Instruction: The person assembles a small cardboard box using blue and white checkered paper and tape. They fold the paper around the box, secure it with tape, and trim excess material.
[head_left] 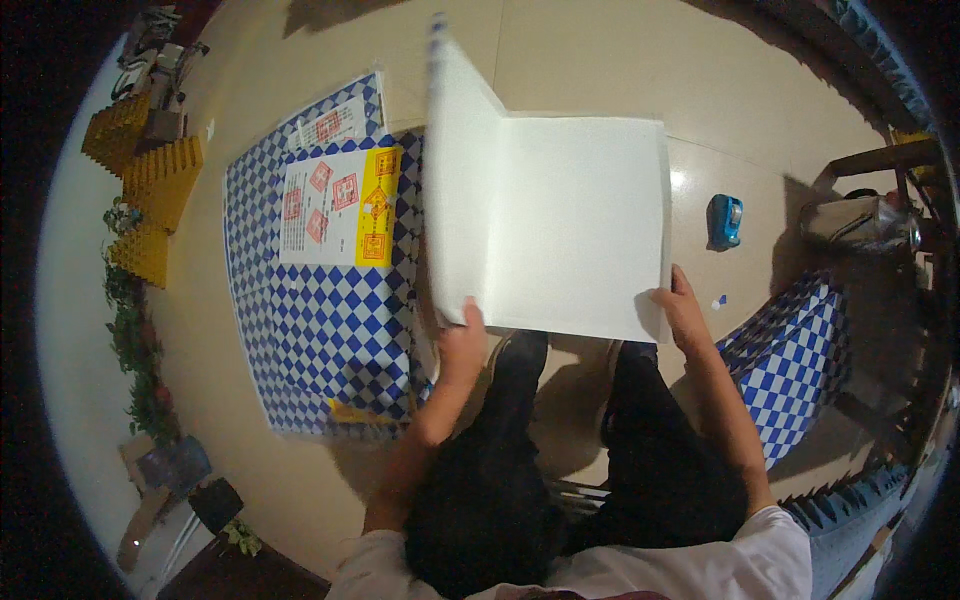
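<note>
In the head view, a creased white sheet [585,220] is held up just beyond the shoes [521,348], the left hand [462,345] pinching its lower-left corner, the right hand [682,312] clamped on its right edge near the bottom. It looks light, fairly stiff, bendable at the crease and easily dented; opposite edges seem the best grip.

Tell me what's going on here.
The left hand and right hand hold a large white sheet by its lower edge, creased toward its left side. Checked sheets lie on the floor to the left, printed paper on top. A small blue object sits to the right.
</note>
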